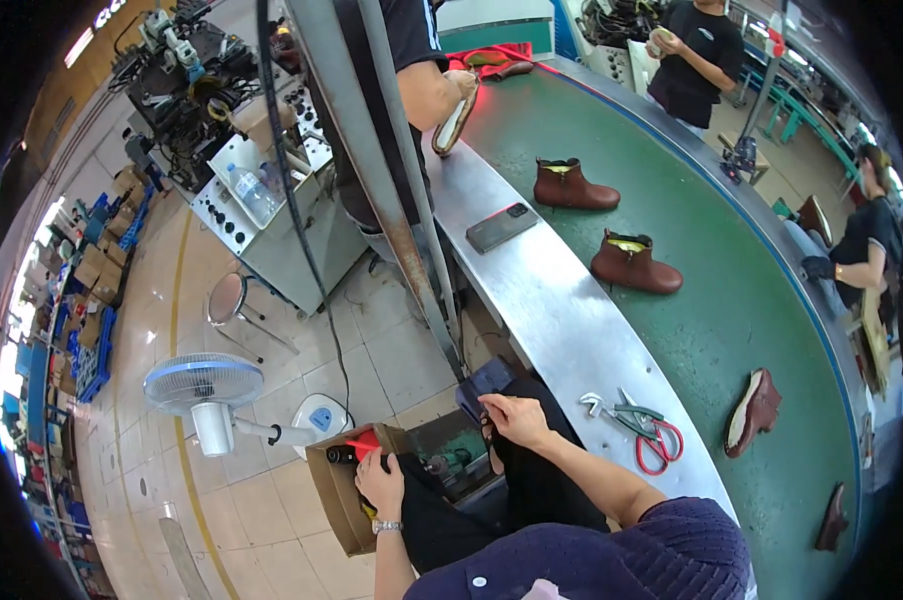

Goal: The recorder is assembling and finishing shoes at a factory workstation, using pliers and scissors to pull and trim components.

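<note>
My left hand (379, 484), with a watch on its wrist, lies at my left knee beside an open cardboard box (343, 535). Its fingers are apart and hold nothing that I can see. Inside the box are a red item (364, 443) and a black cylinder (341, 454). My right hand (514, 419) is above my right knee with its fingers bent together, next to a dark blue object (485, 386). Whatever is between those fingers is too small or hidden to make out. Red-handled scissors (660, 448), pliers (631, 411) and a wrench-like tool (593, 405) lie on the metal ledge (561, 320).
Brown ankle boots (636, 268) and other shoes sit on the green conveyor (741, 335). A phone (501, 228) lies farther up the ledge. A metal post (371, 170) stands ahead of me, a fan (204, 388) and stool (228, 297) to the left. Co-workers surround the belt; one holds a shoe (455, 122).
</note>
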A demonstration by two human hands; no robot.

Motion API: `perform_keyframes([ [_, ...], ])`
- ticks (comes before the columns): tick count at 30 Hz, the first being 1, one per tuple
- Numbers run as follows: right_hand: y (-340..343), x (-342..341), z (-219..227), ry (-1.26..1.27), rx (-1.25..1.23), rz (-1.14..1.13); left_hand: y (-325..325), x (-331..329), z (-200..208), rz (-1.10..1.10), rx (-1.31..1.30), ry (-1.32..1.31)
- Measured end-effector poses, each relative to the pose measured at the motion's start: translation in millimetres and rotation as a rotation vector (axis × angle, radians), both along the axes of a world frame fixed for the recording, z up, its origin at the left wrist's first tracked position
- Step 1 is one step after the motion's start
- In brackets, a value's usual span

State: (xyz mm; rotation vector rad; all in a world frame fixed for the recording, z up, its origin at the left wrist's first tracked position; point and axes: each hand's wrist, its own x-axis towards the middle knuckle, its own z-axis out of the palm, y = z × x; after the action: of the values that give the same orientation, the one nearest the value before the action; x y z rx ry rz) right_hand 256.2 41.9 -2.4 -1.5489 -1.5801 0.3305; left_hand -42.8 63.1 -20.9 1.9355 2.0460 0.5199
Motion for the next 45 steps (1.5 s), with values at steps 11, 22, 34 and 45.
perform_keyframes([
  [11,-11.9,-12.7,5.9,-0.110,-0.058,-0.198,2.9,0.1,-13.9,-0.156,0.150,0.016],
  [22,-5.4,-7.0,-2.2,-0.265,-0.126,-0.040,5.8,16.0,-5.8,-0.082,0.143,-0.039],
  [34,-18.3,-8.0,-1.0,-0.164,-0.053,0.047,2.3,24.9,-11.6,-0.041,0.109,0.046],
  [45,-9.3,-11.3,-6.7,-0.212,0.009,0.041,13.7,37.1,-7.6,-0.037,0.140,0.092],
])
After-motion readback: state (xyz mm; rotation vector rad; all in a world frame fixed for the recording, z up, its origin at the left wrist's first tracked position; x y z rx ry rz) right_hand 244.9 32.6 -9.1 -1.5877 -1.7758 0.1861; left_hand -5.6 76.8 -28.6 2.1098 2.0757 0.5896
